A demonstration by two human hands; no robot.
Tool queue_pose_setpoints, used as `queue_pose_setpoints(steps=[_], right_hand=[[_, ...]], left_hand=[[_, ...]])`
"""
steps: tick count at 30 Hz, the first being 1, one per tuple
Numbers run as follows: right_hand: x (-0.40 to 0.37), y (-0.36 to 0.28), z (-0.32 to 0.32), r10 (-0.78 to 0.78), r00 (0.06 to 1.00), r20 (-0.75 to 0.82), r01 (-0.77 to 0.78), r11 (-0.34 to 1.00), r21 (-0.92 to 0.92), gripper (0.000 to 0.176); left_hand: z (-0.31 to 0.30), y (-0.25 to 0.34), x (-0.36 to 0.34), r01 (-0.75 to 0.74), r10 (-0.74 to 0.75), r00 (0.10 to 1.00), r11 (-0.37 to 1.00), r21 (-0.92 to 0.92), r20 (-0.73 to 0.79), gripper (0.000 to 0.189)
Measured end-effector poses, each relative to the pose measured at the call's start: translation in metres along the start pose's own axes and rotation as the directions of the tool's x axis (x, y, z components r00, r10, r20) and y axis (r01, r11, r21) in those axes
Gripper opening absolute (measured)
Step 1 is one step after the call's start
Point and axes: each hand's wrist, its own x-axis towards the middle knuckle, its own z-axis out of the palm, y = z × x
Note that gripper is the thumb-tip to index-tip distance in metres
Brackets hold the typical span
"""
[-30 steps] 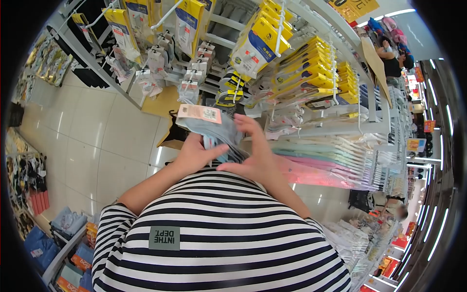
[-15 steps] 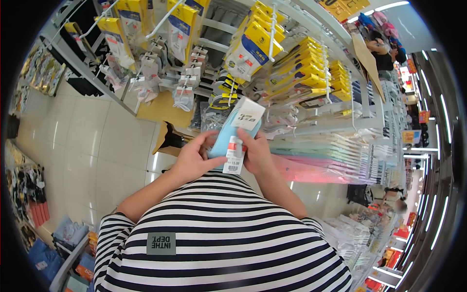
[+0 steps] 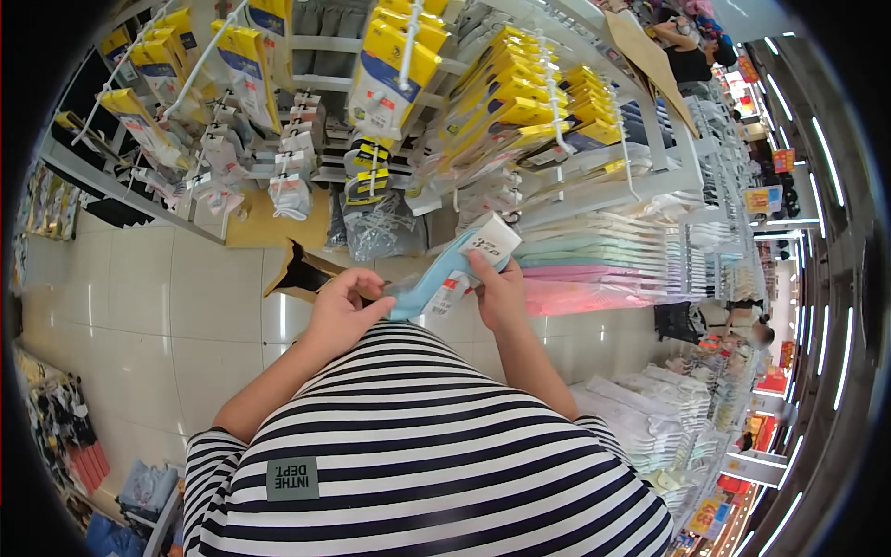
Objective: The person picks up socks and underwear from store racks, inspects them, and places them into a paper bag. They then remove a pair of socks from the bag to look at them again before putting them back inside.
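Note:
A light blue folded sock pack (image 3: 434, 278) with a white header card and a white-and-red price tag (image 3: 448, 291) is held in front of the striped shirt. At its upper end, my right hand (image 3: 501, 290) pinches the header card (image 3: 493, 237) with the thumb on top. The lower end lies between the thumb and fingers of my left hand (image 3: 347, 304). The price tag hangs across the middle of the pack, between the two hands.
Yellow-topped packages (image 3: 394, 65) hang from hooks on a white rack, with grey sock packs (image 3: 290, 190) beside them. Pastel garments (image 3: 594, 269) hang at the right. An open cardboard box (image 3: 306, 269) lies beyond my left hand. A person (image 3: 685, 60) stands at the upper right.
The view has turned, so the rack sits further left. The blue pack is more stretched out and slanted, my hands are further apart, and its price tag has tilted.

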Motion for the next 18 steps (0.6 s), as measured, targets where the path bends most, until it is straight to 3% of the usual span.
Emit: queue_pose_setpoints(steps=[5, 6, 8, 11, 14, 18], right_hand=[[0.047, 0.017, -0.073, -0.104, 0.995, -0.013, 0.097, 0.966, -0.241, 0.031], [0.054, 0.018, -0.08, -0.107, 0.994, 0.009, 0.102, 0.923, -0.37, 0.034], [0.069, 0.02, -0.09, -0.103, 0.993, 0.059, 0.118, 0.788, -0.605, 0.04], [0.105, 0.053, -0.118, -0.328, 0.922, 0.206, 0.331, 0.39, -0.859, 0.05], [0.131, 0.056, -0.12, -0.114, 0.957, 0.265, 0.284, 0.53, -0.799, 0.057], [0.153, 0.062, -0.106, -0.216, 0.908, 0.36, 0.419, 0.489, -0.765, 0.058]], left_hand=[[0.027, -0.013, 0.009, 0.007, -0.018, 0.993, 0.995, -0.097, -0.113, 0.021], [0.032, -0.013, 0.01, 0.007, -0.021, 0.991, 0.994, -0.11, -0.131, 0.02], [0.042, -0.01, 0.009, 0.027, -0.046, 0.986, 0.992, -0.12, -0.163, 0.018], [0.06, -0.017, 0.009, -0.02, -0.031, 0.967, 0.98, -0.196, -0.254, 0.018], [0.073, -0.016, 0.005, -0.025, -0.058, 0.942, 0.97, -0.242, -0.33, 0.017], [0.09, -0.02, 0.001, -0.029, -0.093, 0.901, 0.962, -0.271, -0.425, 0.017]])
